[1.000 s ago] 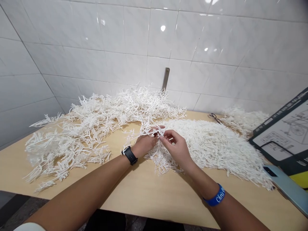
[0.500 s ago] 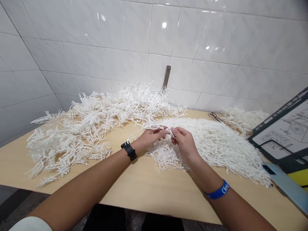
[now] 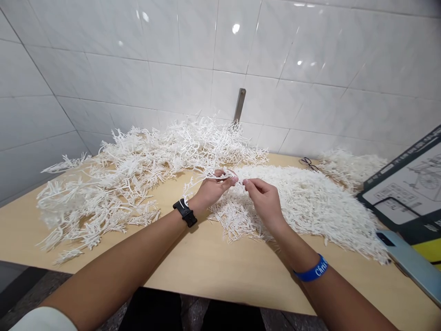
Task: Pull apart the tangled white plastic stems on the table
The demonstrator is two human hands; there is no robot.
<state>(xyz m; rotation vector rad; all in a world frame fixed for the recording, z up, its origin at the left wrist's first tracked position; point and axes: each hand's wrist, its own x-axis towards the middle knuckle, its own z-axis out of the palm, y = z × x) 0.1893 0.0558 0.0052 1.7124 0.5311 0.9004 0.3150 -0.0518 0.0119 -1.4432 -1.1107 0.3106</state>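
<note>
My left hand point(image 3: 214, 189) is closed on a white branched plastic sprig point(image 3: 193, 184), whose thin stems trail left over the wrist toward the black watch. Close by on the right, my right hand point(image 3: 263, 200) is in a pinch, thumb against forefinger; what lies between the fingertips is too small to make out. Below both hands spreads a heap of short white plastic pieces point(image 3: 310, 207). A looser pile of white branched sprigs point(image 3: 138, 170) lies to the left and behind, along the wall.
At the right edge stand a dark green printed box point(image 3: 406, 184) and a light blue phone point(image 3: 409, 262). Dark-framed glasses point(image 3: 309, 163) lie at the back beside a smaller white heap point(image 3: 351, 168). A metal strip point(image 3: 239, 105) leans on the tiled wall behind the wooden table point(image 3: 206, 262).
My hands have drawn slightly apart, the right fingertips now separated from the sprig in my left hand. The sprig's trailing stems have shifted a little. The view has tilted slightly.
</note>
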